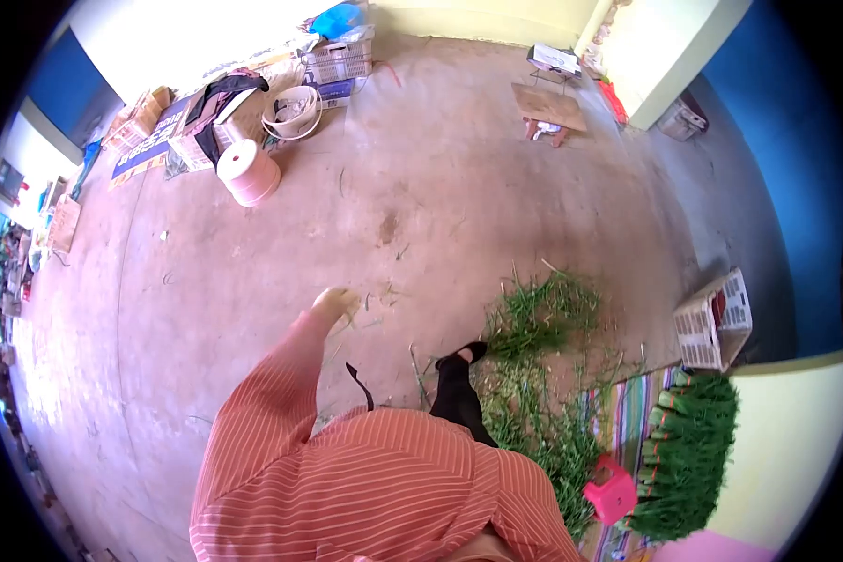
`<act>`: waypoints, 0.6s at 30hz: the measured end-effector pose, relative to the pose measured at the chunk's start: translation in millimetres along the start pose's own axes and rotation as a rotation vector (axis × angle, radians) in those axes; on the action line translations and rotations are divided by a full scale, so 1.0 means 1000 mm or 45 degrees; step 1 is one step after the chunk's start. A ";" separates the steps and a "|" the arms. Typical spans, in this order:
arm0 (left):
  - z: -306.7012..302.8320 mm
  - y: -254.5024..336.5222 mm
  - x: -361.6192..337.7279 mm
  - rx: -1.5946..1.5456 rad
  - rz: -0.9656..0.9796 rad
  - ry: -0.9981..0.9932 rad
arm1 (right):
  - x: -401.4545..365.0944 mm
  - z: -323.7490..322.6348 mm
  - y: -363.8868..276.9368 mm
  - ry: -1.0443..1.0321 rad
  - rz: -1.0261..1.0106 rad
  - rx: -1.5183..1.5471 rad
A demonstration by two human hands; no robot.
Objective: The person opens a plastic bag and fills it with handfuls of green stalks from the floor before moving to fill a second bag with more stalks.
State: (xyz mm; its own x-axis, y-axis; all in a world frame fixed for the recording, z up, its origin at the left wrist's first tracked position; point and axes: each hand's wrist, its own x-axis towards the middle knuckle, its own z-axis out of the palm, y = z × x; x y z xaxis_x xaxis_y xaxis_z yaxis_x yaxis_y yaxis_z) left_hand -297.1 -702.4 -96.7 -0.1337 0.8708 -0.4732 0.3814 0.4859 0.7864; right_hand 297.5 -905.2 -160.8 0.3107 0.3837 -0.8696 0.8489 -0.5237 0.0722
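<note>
My left hand (335,301) reaches forward over the floor, bright and smeared, so its fingers do not show clearly. Close by it lie a few thin green blades and scraps (369,302). My right sleeve (525,482) bends down out of the picture, hiding that hand. Ahead of my right foot (464,356), which wears a black shoe, is a loose heap of long green leaves (543,314). More cut greens (553,440) lie scattered beside my right leg.
A pink plastic stool (613,492) stands on a striped mat (628,412) beside tied green bundles (688,454). A crate (714,320) leans near the wall. Farther off are a large pink spool (249,173), a white bucket (292,112), boxes (192,150) and a low wooden table (548,108).
</note>
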 end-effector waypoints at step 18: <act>0.066 0.030 0.219 0.388 -0.918 -0.329 | 0.218 -0.671 -0.289 0.235 -0.620 0.937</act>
State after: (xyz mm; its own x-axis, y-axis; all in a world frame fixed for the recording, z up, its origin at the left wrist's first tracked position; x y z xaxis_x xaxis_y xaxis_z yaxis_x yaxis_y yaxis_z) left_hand -254.8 -502.0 -202.8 -0.2400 0.2901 -0.9264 0.5191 0.8448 0.1301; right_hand 407.2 -159.6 -43.4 0.1057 0.7734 -0.6251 0.4360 -0.6010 -0.6699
